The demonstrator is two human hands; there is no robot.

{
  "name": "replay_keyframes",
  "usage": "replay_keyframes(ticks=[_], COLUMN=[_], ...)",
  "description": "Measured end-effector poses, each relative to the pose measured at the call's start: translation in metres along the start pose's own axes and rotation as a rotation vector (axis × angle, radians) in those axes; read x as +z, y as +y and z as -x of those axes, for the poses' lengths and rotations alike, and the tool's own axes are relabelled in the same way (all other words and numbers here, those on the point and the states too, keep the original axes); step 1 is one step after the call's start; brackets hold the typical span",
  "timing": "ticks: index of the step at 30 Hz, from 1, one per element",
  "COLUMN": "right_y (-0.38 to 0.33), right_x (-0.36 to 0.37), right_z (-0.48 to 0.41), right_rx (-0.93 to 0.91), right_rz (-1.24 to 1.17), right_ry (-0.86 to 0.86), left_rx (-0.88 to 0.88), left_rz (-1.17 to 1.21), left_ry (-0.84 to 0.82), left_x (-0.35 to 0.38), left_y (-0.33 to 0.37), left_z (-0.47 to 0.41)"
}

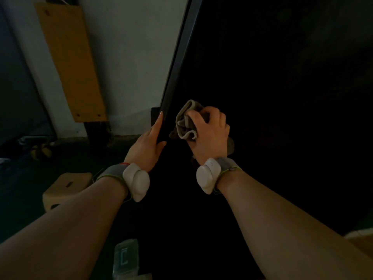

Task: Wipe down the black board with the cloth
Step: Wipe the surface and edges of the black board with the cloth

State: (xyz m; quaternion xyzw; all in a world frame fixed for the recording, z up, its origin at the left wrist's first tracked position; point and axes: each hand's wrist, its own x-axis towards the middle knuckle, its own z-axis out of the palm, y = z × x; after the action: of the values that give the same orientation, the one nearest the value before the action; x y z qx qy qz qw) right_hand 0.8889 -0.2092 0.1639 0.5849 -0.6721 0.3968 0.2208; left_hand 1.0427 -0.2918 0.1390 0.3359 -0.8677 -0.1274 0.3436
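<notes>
A tall black board stands upright and fills the right half of the view, its dark frame edge running diagonally up the middle. My right hand is closed around a bunched grey-brown cloth and holds it against the board's face close to the left edge. My left hand grips the board's left edge, fingers stretched along the side and thumb on the front. Both wrists carry a grey band with a white pod.
A pale wall is behind the board on the left, with an orange-brown wooden plank leaning on it. A small beige stool stands on the dark floor at lower left. A clear plastic packet lies by my feet.
</notes>
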Motion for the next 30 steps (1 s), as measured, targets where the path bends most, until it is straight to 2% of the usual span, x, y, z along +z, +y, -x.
replay_keyframes(ticks=[6,10,13,16,18,26,30], right_y=[0.005,0.011,0.011,0.009,0.005,0.001,0.003], right_x=[0.005,-0.004,-0.018,-0.028,-0.026,0.005,0.015], right_z=[0.017,0.021,0.013,-0.005,-0.014,0.0,0.015], right_rx=[-0.045,-0.126,-0.131,-0.041,0.004,0.009,-0.02], right_rz=[0.051,0.062,0.009,-0.06,-0.045,-0.004,0.025], right_ry=[-0.101,-0.188,-0.086,0.125,0.176,0.141,0.049], left_rx=[-0.026,-0.104,-0.12,-0.107,-0.109,-0.132,-0.124], left_rz=[-0.01,0.035,0.064,0.1,0.12,0.117,0.11], left_ry=[-0.032,-0.138,-0.156,-0.127,-0.109,-0.122,-0.092], left_x=[0.01,0.012,0.01,0.011,0.013,0.017,0.022], left_y=[-0.019,-0.031,-0.033,-0.032,-0.035,-0.039,-0.039], left_z=[0.019,0.033,0.035,0.037,0.037,0.035,0.036])
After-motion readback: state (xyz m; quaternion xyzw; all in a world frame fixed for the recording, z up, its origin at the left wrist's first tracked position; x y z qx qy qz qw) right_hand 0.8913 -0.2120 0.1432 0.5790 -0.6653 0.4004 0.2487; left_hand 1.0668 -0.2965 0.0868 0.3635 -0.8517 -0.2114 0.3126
